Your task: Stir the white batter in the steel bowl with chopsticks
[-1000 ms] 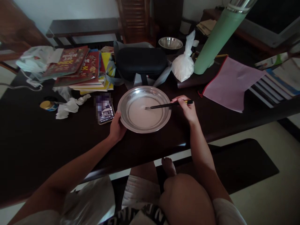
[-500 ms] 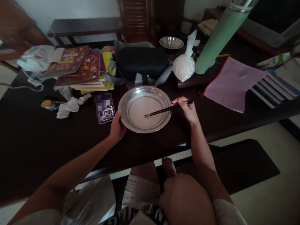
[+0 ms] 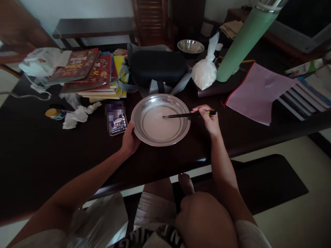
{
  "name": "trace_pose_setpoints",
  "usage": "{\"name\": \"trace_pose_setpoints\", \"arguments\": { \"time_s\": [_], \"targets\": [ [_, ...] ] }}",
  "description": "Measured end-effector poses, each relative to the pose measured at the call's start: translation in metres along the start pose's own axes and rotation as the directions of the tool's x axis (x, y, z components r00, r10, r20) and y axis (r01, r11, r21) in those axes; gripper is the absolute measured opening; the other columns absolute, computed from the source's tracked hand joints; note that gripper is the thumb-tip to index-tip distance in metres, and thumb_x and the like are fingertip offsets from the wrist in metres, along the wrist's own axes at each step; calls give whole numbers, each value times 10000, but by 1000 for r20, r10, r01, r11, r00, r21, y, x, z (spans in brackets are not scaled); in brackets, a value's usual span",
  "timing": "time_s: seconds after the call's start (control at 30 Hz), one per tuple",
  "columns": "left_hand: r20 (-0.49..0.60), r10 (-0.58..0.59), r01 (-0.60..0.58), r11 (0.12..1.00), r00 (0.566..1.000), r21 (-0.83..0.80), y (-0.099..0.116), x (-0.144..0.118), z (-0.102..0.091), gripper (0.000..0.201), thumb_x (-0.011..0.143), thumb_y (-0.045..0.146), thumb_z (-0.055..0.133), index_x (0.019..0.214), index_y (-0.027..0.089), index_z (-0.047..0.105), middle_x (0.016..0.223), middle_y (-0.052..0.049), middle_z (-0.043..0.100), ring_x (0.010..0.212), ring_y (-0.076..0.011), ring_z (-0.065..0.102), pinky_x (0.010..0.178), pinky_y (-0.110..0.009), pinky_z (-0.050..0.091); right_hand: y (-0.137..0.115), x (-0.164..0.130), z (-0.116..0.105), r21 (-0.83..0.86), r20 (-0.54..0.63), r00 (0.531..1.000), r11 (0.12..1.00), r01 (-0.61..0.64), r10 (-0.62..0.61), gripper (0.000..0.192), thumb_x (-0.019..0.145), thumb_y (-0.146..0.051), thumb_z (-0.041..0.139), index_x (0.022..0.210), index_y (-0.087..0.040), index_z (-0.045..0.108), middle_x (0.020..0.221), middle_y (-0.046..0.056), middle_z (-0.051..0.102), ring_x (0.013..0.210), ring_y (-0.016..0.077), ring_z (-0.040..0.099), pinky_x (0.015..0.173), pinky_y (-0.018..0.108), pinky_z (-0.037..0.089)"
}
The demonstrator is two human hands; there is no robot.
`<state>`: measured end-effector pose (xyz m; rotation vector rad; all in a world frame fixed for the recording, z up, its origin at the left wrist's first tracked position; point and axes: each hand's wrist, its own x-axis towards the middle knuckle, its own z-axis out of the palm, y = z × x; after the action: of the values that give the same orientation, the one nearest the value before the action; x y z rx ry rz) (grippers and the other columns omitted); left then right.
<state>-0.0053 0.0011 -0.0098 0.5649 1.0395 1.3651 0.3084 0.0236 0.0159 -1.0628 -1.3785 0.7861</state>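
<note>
Steel plate [image 3: 144, 103] holding pale liquid [image 3: 160, 124] rests on the dark table [image 3: 38, 155], its near-left rim gripped by the left hand [image 3: 130, 139]. Right hand [image 3: 210, 122], fingers closed around black chopsticks [image 3: 186, 115], keeps their tips in the liquid.

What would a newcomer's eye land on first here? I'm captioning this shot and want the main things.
The shiny metal dish at the middle of the dark table, filled with pale liquid. The left hand grips its near-left rim, while the right hand holds black chopsticks with tips in the liquid. Behind stand a tall green flask and a tied white bag.
</note>
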Motion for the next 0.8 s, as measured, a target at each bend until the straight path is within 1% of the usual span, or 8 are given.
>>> {"name": "trace_pose_setpoints", "arguments": {
  "time_s": [0.1, 0.2, 0.27, 0.37, 0.5, 0.67, 0.73, 0.8],
  "targets": [
    [6, 1, -1, 1000, 1000, 0, 0, 0, 0, 252, 767, 405, 727, 941, 224, 705, 1098, -48, 773, 1263, -351, 632, 1047, -462, 557, 0, -1, -1, 4, 20, 999, 999, -39, 39, 390, 909, -633, 644, 876, -267, 776, 775, -2, 778, 769, 179, 760, 766, 360, 625],
    [2, 2, -3, 1000, 1000, 10, 1, -1, 1, 252, 764, 411, 723, 936, 229, 695, 1111, -56, 771, 1270, -362, 630, 1037, -479, 563, -1, -1, 0, -39, 107, 994, 999, -19, 23, 391, 894, -642, 658, 864, -272, 780, 844, 13, 793, 861, 195, 766, 834, 382, 626],
    [4, 3, -4, 1000, 1000, 23, 1, -1, 1, 254, 763, 416, 729, 932, 230, 688, 1102, -62, 771, 1273, -369, 628, 1034, -488, 565, -1, -1, 0, -40, 68, 998, 999, -10, 12, 389, 888, -646, 663, 851, -274, 774, 864, 14, 795, 887, 201, 769, 861, 392, 625],
    [9, 7, -7, 999, 1000, 32, 1, -1, 1, 273, 759, 430, 743, 933, 227, 684, 1086, -68, 770, 1274, -371, 630, 1038, -492, 563, 0, -1, 0, 7, -5, 999, 999, -44, 44, 393, 898, -641, 650, 862, -268, 769, 801, 5, 783, 798, 190, 769, 789, 371, 626],
    [0, 7, -7, 1000, 1000, 25, 0, 0, 0, 271, 757, 431, 746, 930, 231, 686, 1083, -53, 774, 1272, -366, 632, 1037, -484, 565, 0, -1, 0, -7, 99, 994, 999, -47, 47, 405, 880, -650, 670, 869, -261, 781, 811, 13, 791, 812, 190, 766, 785, 364, 623],
    [12, 2, -2, 1000, 1000, 16, 0, 0, 0, 259, 773, 412, 735, 948, 227, 690, 1086, -50, 778, 1272, -358, 633, 1042, -475, 562, -1, 0, 0, 29, 1, 1000, 999, -18, 18, 380, 900, -627, 661, 889, -264, 773, 766, -4, 774, 760, 176, 761, 779, 358, 619],
    [18, -2, 1, 1000, 1000, 13, 1, -1, 1, 273, 775, 410, 728, 972, 224, 693, 1116, -58, 777, 1278, -359, 630, 1043, -477, 561, 0, 0, 0, 33, 27, 999, 999, -33, 32, 386, 905, -628, 653, 891, -261, 770, 759, -3, 772, 740, 176, 758, 775, 364, 622],
    [17, -2, 2, 1000, 1000, 19, 1, -1, 2, 273, 776, 415, 725, 966, 223, 691, 1140, -63, 775, 1280, -363, 629, 1038, -479, 563, 1, 0, 0, 9, 89, 995, 999, -36, 35, 386, 896, -629, 665, 892, -260, 777, 807, 7, 786, 801, 187, 768, 822, 378, 626]
  ]
}}
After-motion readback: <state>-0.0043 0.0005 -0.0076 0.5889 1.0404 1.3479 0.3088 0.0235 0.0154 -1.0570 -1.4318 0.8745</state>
